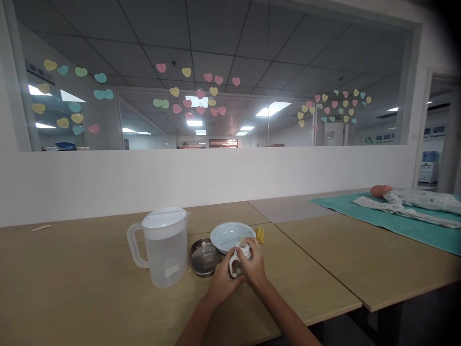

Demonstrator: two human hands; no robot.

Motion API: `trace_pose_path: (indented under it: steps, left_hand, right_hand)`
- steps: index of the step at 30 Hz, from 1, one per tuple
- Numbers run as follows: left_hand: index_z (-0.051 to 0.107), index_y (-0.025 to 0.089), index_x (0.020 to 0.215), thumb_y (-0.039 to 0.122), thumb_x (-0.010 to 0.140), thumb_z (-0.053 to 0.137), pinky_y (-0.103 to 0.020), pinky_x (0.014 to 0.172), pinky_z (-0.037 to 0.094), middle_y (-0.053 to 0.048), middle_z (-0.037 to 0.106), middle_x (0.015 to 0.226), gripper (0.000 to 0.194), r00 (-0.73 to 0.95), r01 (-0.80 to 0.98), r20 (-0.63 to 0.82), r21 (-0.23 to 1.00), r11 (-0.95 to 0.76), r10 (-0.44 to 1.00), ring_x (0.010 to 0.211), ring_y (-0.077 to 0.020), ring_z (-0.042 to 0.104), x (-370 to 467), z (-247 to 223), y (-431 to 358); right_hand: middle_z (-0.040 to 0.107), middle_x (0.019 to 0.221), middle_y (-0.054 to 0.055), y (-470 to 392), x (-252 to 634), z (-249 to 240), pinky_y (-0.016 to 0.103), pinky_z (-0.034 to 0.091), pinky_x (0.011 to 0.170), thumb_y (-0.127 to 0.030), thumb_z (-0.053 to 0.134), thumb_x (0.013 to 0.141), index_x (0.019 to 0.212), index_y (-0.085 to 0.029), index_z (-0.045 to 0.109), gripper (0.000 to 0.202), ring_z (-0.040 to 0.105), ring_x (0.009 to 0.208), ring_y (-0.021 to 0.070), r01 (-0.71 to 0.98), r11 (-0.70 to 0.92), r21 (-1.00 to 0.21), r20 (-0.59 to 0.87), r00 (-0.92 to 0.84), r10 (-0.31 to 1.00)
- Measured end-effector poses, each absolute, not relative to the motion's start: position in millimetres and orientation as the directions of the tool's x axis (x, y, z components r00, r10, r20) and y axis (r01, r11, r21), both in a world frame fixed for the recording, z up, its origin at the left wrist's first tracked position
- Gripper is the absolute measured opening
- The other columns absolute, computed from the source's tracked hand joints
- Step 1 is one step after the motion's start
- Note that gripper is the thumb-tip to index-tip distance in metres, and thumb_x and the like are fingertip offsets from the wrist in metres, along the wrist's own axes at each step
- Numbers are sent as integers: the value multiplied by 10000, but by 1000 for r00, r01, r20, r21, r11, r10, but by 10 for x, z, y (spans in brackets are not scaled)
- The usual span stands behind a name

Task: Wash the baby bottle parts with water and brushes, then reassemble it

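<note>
Both of my hands are closed around a baby bottle [244,248] with a white collar, a pale teat on top and a curved white handle. My left hand [222,281] grips it low on the left side. On the other side, my right hand [255,265] has its fingers wrapped round the collar. Most of the bottle's body is hidden by the fingers. Just behind the hands lies a pale blue bowl [225,233], with a yellow object [260,234] beside it. A round metal dish [203,264] stands left of my left hand.
A lidded clear plastic pitcher [167,257] stands on the wooden table [90,293], left of the metal dish. At the right, a doll [382,191] in patterned clothing lies on a green mat [360,211]. A white wall [180,178] with a window rises behind.
</note>
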State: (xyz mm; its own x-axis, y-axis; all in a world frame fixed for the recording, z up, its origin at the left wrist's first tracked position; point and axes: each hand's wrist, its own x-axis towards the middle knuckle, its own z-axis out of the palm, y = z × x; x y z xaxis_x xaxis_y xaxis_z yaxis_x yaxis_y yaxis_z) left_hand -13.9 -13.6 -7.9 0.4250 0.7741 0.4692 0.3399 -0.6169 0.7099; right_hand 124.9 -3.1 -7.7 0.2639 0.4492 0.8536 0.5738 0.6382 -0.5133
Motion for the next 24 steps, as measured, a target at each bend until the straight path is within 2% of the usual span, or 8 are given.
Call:
trace_pose_path:
  steps: [3, 6, 12, 17, 24]
  left_hand:
    - [342, 195, 1348, 253, 681, 681, -294, 778, 458, -19, 662, 965, 751, 443, 296, 477, 721, -626, 759, 816, -176, 594, -149, -103, -114]
    - [335, 198, 1354, 251, 687, 680, -297, 803, 459, -35, 662, 1033, 753, 457, 266, 482, 727, -633, 747, 866, -185, 604, -152, -104, -108]
    - [356, 188, 1339, 233, 694, 667, -298, 808, 465, -42, 667, 1037, 718, 439, 260, 493, 730, -632, 751, 869, -187, 616, -116, -45, -161]
    - [368, 198, 1330, 209, 709, 641, -299, 861, 464, -58, 630, 1156, 678, 440, 211, 524, 729, -651, 730, 967, -194, 610, -103, -9, -182]
    - [351, 201, 1348, 219, 714, 633, -332, 901, 454, -77, 614, 1188, 694, 417, 254, 539, 704, -664, 732, 1020, -215, 597, -110, -56, -147]
  right_hand:
    - [623, 933, 71, -20, 1265, -117, 365, 438, 792, -342, 455, 863, 1018, -198, 597, 255, 557, 887, 219, 565, 663, -491, 866, 237, 440]
    - [615, 1007, 86, -13, 1274, -146, 378, 438, 806, -351, 421, 874, 1118, -197, 548, 316, 557, 925, 226, 530, 669, -520, 852, 263, 453]
    - [592, 895, 66, -68, 1255, -137, 369, 416, 769, -383, 508, 826, 940, -195, 535, 222, 539, 854, 227, 572, 600, -559, 827, 338, 448]
    - [578, 866, 57, -101, 1227, -128, 357, 399, 760, -376, 460, 856, 911, -194, 531, 203, 533, 824, 212, 606, 576, -548, 836, 371, 404]
    - [589, 969, 79, -111, 1180, -115, 383, 419, 812, -349, 479, 848, 971, -193, 525, 204, 550, 934, 229, 592, 615, -521, 854, 375, 362]
